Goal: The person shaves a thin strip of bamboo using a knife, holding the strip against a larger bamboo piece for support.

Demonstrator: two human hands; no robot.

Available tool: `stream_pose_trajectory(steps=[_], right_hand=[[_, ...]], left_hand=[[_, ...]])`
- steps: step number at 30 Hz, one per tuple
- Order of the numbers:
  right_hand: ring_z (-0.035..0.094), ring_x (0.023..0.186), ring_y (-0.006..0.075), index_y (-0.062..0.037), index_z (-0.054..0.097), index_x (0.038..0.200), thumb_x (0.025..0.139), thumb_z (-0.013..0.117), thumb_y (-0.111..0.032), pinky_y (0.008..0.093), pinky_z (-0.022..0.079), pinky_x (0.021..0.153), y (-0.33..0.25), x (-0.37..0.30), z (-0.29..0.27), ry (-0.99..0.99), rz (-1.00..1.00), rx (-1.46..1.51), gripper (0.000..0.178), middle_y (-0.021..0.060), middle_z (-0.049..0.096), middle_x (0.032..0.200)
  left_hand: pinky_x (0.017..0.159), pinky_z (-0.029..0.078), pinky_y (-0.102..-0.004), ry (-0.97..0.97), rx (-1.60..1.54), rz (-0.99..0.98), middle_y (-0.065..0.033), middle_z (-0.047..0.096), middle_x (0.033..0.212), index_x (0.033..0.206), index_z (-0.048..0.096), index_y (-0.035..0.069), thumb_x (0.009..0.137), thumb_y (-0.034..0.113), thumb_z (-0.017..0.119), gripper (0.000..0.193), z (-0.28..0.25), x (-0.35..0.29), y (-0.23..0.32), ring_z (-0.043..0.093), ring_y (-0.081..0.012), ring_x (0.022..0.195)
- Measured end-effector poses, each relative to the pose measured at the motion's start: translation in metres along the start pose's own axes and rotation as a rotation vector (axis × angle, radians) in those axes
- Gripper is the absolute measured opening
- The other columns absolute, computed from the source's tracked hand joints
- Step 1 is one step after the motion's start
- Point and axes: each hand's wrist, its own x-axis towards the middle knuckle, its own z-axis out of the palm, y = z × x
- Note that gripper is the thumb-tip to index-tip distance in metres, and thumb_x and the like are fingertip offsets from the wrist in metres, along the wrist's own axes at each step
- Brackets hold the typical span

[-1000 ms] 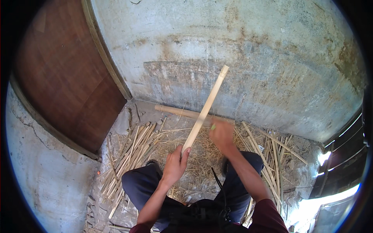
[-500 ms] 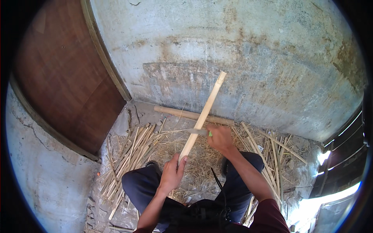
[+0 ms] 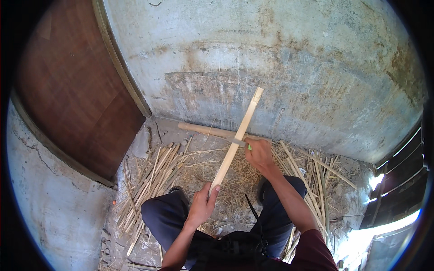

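Note:
A long, pale bamboo strip [image 3: 229, 156] slants up and away between my knees, its far end in front of the wall. My left hand [image 3: 202, 205] is closed around its near end, thumb on top. In my right hand [image 3: 260, 155] is a knife [image 3: 238, 142] with a bit of green at the handle; the fingers wrap the handle and hide most of it. The grey blade lies across the strip, a little beyond its middle, and seems to touch it.
Split bamboo sticks [image 3: 149, 185] are heaped left of my legs, with another pile of sticks [image 3: 322, 180] on the right. A thick bamboo pole [image 3: 203, 130] lies along the foot of the wall [image 3: 226, 58]. Shavings [image 3: 226, 180] litter the floor. A brown door [image 3: 77, 90] stands at left.
My right hand and the knife have moved a little farther along the strip, away from me. The strip's far end sits slightly lower, and my left hand has come slightly nearer.

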Motion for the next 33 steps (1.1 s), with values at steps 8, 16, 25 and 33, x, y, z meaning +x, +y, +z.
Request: stream_pose_trajectory(steps=[8, 16, 25, 33], right_hand=[[0.072, 0.064, 0.0388, -0.0067, 0.079, 0.099, 0.079, 0.068, -0.014, 0.0509, 0.055, 0.061, -0.022, -0.017, 0.013, -0.181, -0.066, -0.021, 0.024, 0.0193, 0.072, 0.071], [0.072, 0.063, 0.0371, -0.0080, 0.074, 0.096, 0.079, 0.068, -0.016, 0.0505, 0.055, 0.060, -0.021, -0.013, 0.014, -0.015, -0.064, -0.053, 0.020, 0.0135, 0.073, 0.076], [0.070, 0.066, 0.0397, -0.0076, 0.072, 0.095, 0.084, 0.067, -0.013, 0.0504, 0.054, 0.060, -0.017, -0.004, 0.010, 0.055, -0.044, -0.060, 0.014, 0.0145, 0.073, 0.081], [0.072, 0.069, 0.0398, -0.0090, 0.070, 0.092, 0.085, 0.067, -0.012, 0.0519, 0.055, 0.062, 0.015, 0.023, -0.009, 0.206, 0.087, -0.107, 0.008, 0.0155, 0.072, 0.076]], left_hand=[[0.059, 0.046, -0.0563, 0.077, 0.119, 0.004, -0.0238, 0.062, 0.065, 0.108, 0.059, 0.002, 0.112, 0.024, 0.063, 0.023, 0.002, -0.002, 0.013, 0.064, -0.0487, 0.062], [0.057, 0.045, -0.0537, 0.073, 0.080, 0.025, -0.0232, 0.061, 0.064, 0.108, 0.058, 0.001, 0.112, 0.025, 0.062, 0.025, 0.004, -0.002, 0.013, 0.063, -0.0471, 0.059], [0.054, 0.041, -0.0415, 0.002, -0.090, -0.026, -0.0160, 0.052, 0.061, 0.102, 0.057, 0.000, 0.115, 0.033, 0.060, 0.035, 0.006, 0.001, -0.008, 0.051, -0.0245, 0.052], [0.057, 0.037, -0.0314, -0.158, -0.489, -0.157, 0.0031, 0.047, 0.068, 0.100, 0.060, 0.004, 0.118, 0.033, 0.055, 0.034, 0.001, -0.014, -0.004, 0.043, -0.0072, 0.062]])
